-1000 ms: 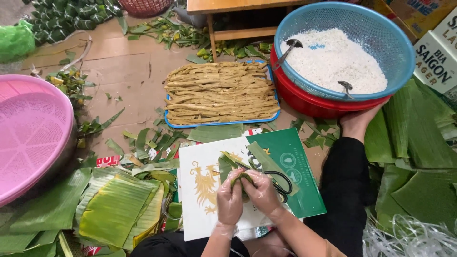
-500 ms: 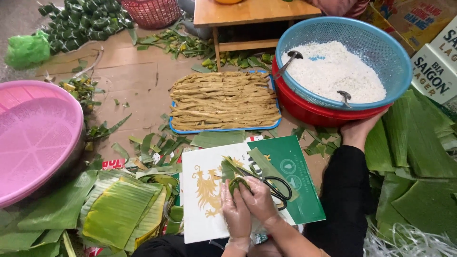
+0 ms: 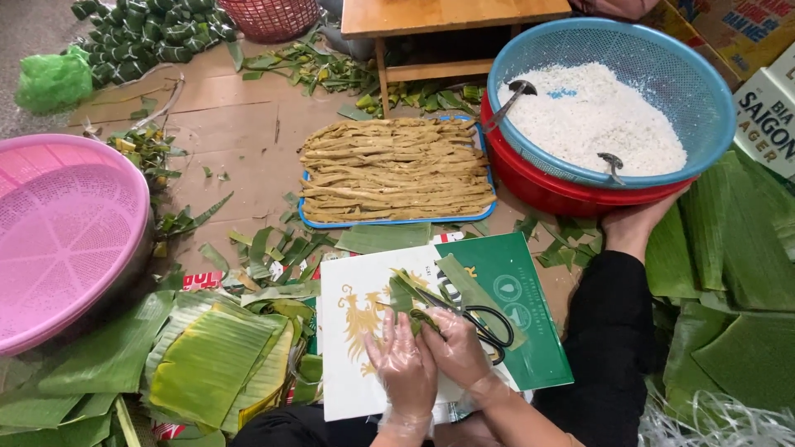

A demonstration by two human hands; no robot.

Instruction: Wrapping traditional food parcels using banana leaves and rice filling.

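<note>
A folded green leaf strip (image 3: 411, 305) lies on the white card (image 3: 352, 364), pinched by the gloved left hand (image 3: 405, 370) and right hand (image 3: 457, 349), seemingly both closed on it. Just right: black scissors (image 3: 484, 323). Beyond them, a blue tray (image 3: 397, 222).

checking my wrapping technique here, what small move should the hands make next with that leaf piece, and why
Probably press the fold flat. Both gloved hands, left hand and right hand, pinch a small folded green leaf piece over the white card; its loose end sticks up, and the scissors lie unused beside them.
</note>
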